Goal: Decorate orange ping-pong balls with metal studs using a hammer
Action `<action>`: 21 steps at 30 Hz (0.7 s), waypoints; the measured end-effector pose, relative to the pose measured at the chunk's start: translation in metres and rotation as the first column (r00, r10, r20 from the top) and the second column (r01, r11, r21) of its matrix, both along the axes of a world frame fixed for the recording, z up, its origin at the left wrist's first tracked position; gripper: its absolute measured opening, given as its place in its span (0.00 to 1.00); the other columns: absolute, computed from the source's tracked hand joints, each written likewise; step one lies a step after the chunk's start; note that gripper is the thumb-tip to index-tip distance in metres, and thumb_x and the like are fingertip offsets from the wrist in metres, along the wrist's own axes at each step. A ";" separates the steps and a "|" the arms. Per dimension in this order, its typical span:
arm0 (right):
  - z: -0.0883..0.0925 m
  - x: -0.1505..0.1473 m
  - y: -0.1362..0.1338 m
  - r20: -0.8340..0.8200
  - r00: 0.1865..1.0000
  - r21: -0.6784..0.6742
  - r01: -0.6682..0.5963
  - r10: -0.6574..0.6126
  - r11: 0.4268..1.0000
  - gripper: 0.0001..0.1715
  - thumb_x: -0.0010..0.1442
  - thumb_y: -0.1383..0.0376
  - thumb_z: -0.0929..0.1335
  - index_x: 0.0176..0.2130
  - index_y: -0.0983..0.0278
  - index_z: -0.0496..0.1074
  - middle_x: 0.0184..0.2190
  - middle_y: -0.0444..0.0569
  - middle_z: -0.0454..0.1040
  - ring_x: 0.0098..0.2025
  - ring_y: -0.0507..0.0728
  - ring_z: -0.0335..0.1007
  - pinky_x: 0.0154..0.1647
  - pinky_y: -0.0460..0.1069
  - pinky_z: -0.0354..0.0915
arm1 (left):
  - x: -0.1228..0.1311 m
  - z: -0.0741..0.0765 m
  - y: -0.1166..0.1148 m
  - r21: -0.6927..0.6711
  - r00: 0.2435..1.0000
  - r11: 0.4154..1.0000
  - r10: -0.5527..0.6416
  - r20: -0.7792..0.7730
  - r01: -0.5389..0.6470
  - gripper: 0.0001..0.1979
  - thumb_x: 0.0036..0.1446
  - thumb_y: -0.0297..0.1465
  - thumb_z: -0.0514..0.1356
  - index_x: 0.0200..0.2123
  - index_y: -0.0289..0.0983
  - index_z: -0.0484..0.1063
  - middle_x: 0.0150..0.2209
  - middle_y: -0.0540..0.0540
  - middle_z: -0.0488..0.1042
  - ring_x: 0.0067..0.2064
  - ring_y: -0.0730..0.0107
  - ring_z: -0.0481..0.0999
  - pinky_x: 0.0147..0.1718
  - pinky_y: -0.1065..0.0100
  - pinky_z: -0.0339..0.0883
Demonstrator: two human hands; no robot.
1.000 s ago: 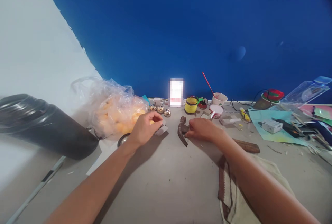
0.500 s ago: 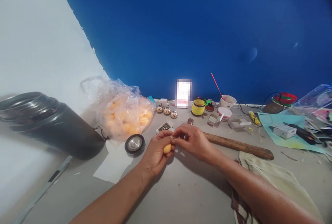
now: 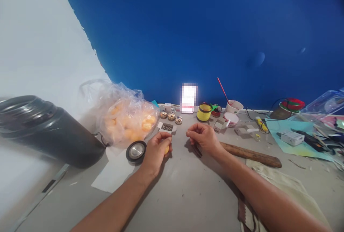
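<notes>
My left hand [image 3: 158,153] is closed around a small yellow-orange ball [image 3: 167,150], mostly hidden behind the fingers. My right hand [image 3: 204,138] is held apart from it, thumb and fingertips pinched together; whatever they hold, if anything, is too small to make out. Below the right hand lies a hammer, its dark head [image 3: 197,150] partly covered and its wooden handle [image 3: 251,154] stretching to the right. Just beyond the left hand is an open small white box [image 3: 167,128] of tiny shiny metal pieces. A round black lid [image 3: 136,152] with a metal centre lies beside the left wrist.
A plastic bag [image 3: 129,117] of orange balls and a big dark flask [image 3: 51,131] stand left. Several shiny domed pieces [image 3: 171,116], a yellow pot [image 3: 204,112] and a paper cup [image 3: 234,107] line the back. Beige cloth [image 3: 285,185] lies right, below a turquoise sheet [image 3: 285,131].
My hands, together at the ball before, have separated: the left moved left with the ball, the right slightly right. The box of metal pieces now shows more fully.
</notes>
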State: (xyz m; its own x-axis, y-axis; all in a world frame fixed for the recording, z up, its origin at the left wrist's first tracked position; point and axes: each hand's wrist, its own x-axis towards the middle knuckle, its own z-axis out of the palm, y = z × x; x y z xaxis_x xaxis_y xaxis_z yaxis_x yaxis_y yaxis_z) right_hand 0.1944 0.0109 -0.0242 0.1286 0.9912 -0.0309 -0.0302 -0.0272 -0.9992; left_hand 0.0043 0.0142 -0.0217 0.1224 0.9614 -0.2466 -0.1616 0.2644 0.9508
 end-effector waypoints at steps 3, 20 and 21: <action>-0.002 0.001 0.001 -0.069 0.997 -0.020 -0.030 0.029 0.999 0.20 0.44 0.54 0.80 0.26 0.65 0.75 0.19 0.43 0.73 0.19 0.48 0.66 0.20 0.44 0.65 | 0.001 0.003 -0.005 -0.075 0.973 0.991 -0.090 0.211 0.108 0.12 0.45 0.34 0.69 0.29 0.34 0.72 0.29 0.49 0.74 0.25 0.77 0.70 0.19 0.76 0.57; 0.003 0.016 0.000 -0.438 0.849 -0.079 -0.364 0.296 0.928 0.20 0.44 0.59 0.82 0.31 0.66 0.75 0.28 0.42 0.75 0.22 0.45 0.66 0.20 0.41 0.66 | 0.004 -0.012 -0.009 0.094 0.953 0.963 -0.264 0.149 0.252 0.27 0.48 0.32 0.73 0.52 0.37 0.75 0.36 0.48 0.76 0.33 0.72 0.76 0.30 0.71 0.70; 0.004 0.016 0.000 -0.429 0.847 -0.077 -0.382 0.315 0.921 0.20 0.44 0.59 0.82 0.32 0.65 0.76 0.28 0.42 0.75 0.22 0.45 0.66 0.21 0.41 0.66 | 0.004 -0.012 -0.009 0.104 0.955 0.962 -0.264 0.131 0.252 0.28 0.48 0.33 0.73 0.54 0.38 0.74 0.36 0.48 0.77 0.33 0.71 0.76 0.31 0.70 0.71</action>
State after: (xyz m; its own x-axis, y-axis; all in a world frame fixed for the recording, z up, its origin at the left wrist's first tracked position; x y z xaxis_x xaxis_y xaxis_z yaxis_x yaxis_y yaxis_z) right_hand 0.2104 0.0108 -0.0205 -0.2812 0.9464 -0.1590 -0.3854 -0.2631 -0.8845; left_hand 0.0078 0.0049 -0.0341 0.3970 0.9090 -0.1269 -0.2339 0.2339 0.9437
